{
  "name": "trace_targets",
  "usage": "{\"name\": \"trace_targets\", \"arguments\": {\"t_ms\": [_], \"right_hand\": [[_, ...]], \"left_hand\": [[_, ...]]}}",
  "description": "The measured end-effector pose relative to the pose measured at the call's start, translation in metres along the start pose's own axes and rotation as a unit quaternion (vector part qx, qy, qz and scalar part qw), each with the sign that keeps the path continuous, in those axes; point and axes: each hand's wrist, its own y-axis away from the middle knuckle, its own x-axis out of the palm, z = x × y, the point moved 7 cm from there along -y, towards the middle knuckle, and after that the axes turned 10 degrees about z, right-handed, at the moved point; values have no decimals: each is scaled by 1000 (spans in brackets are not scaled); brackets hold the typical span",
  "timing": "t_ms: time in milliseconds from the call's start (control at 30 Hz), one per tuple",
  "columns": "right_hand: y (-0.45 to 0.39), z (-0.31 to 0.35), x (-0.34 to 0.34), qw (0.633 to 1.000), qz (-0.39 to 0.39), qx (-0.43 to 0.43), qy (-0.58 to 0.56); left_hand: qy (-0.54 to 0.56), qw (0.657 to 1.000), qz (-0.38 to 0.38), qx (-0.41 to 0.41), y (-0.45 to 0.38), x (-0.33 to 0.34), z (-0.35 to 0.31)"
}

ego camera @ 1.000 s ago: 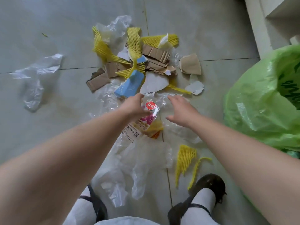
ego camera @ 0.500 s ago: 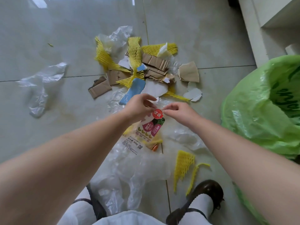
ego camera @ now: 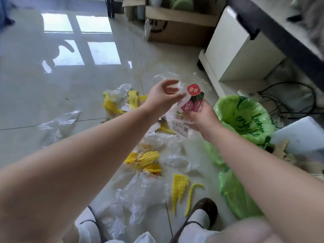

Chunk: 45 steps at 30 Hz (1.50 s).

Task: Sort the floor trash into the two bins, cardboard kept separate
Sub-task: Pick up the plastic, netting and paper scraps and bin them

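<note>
A clear plastic package with a red and pink label (ego camera: 193, 99) is lifted above the floor pile. My right hand (ego camera: 201, 118) grips its lower part, and my left hand (ego camera: 162, 97) pinches its clear upper edge between thumb and fingers. Just right of my hands stands the bin lined with a green bag (ego camera: 245, 118), its mouth open. Yellow foam nets (ego camera: 149, 159) and clear plastic bags (ego camera: 143, 192) lie on the tiles below. My left forearm hides most of the cardboard pile.
A white box (ego camera: 298, 135) with brown scraps beside it sits at the right edge. A white cabinet (ego camera: 233, 50), a cardboard box (ego camera: 180, 30) and floor cables (ego camera: 289, 95) lie beyond. One more clear bag (ego camera: 57, 121) lies left. My shoes (ego camera: 203, 211) stand below.
Both hands lifted the labelled package off the floor and carried it up and right toward the green-lined bin. The view tilted up, showing the cabinet and box.
</note>
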Motion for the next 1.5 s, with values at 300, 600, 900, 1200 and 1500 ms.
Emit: {"name": "trace_targets", "arguments": {"t_ms": [300,600,900,1200,1500], "right_hand": [[60,58,-88,979,-102,22,-174],[66,52,-159,994,-100,-24,19],[35,27,-229,989,-36,-59,-129],[-22,2,-272,849,-117,-123,501],[-72,-87,-229,686,151,124,701]], "left_hand": [[78,982,135,-111,26,88,-12],[93,962,255,3,-12,161,-40],[-188,928,314,-65,-90,203,-28],[-245,961,111,61,-152,216,-8],[-592,740,316,40,-152,272,77]]}}
